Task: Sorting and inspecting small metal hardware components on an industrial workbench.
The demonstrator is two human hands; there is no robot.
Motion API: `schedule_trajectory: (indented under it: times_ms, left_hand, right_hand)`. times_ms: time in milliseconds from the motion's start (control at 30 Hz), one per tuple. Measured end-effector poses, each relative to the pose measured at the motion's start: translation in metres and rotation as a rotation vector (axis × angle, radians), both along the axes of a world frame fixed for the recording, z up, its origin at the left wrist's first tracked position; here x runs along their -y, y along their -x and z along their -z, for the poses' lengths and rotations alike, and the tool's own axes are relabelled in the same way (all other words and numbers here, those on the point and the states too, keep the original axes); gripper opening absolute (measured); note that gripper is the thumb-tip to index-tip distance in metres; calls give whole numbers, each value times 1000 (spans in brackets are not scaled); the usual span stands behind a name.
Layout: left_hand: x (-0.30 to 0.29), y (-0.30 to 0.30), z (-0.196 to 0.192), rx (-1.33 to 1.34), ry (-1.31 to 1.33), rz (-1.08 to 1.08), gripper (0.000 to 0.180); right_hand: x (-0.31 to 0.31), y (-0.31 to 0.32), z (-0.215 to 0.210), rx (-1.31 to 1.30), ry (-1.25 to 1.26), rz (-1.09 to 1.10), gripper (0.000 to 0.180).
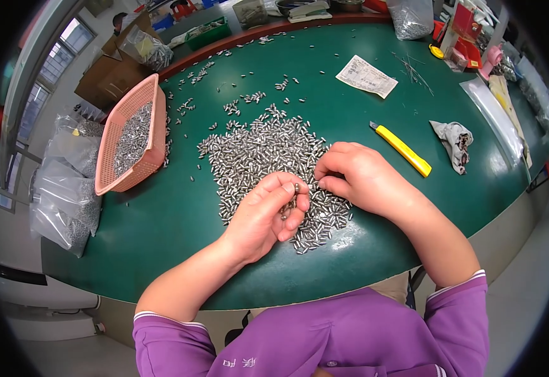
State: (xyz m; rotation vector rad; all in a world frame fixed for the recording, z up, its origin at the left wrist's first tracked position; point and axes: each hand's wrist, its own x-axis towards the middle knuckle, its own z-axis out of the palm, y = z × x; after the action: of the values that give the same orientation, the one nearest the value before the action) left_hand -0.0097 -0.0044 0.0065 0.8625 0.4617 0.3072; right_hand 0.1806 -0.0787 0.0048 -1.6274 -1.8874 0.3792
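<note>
A green table [161,220] curves toward the person, bare along its near edge. At its centre lies a pile of small metal pins [262,154]. The left hand [265,217] pinches one pin [297,187] between thumb and forefinger. The right hand [356,176], fingers pressed together, seems to grip another. A pink basket [155,119] sits left, a yellow knife [401,149] right.

Tabletop [161,213] showing dark green; pins [268,151] silver at ctr; basket [155,125] pink upper left; knife [403,149] yellow at right; sleeves [350,339] purple w/ white-striped cuffs.
</note>
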Motion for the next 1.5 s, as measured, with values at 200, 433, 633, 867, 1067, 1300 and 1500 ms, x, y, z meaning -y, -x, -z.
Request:
schedule_trajectory:
  times_ms: [200,433,633,867,1067,1300,1500]
  left_hand:
    - [0,0,-1,2,22,-21,14]
    - [-1,0,2,21,16,-25,13]
    - [0,-1,2,0,-11,-25,12]
    - [1,0,2,-27,-26,-19,10]
    - [3,1,1,-18,-32,17,14]
    - [1,1,3,-1,-32,-5,11]
    - [5,0,0,-36,-68,54,11]
  right_hand:
    - [-2,2,4,29,-21,19,8]
    - [-1,-1,1,7,-16,-3,8]
    - [0,1,3,40,-75,15,8]
    - [-3,5,-8,-199,-127,-32,6]
    - [-1,12,-9,-460,-71,-155,5]
    - [-1,9,-11,-351,-119,-77,6]
    - [-3,12,-7,-294,-193,-139,7]
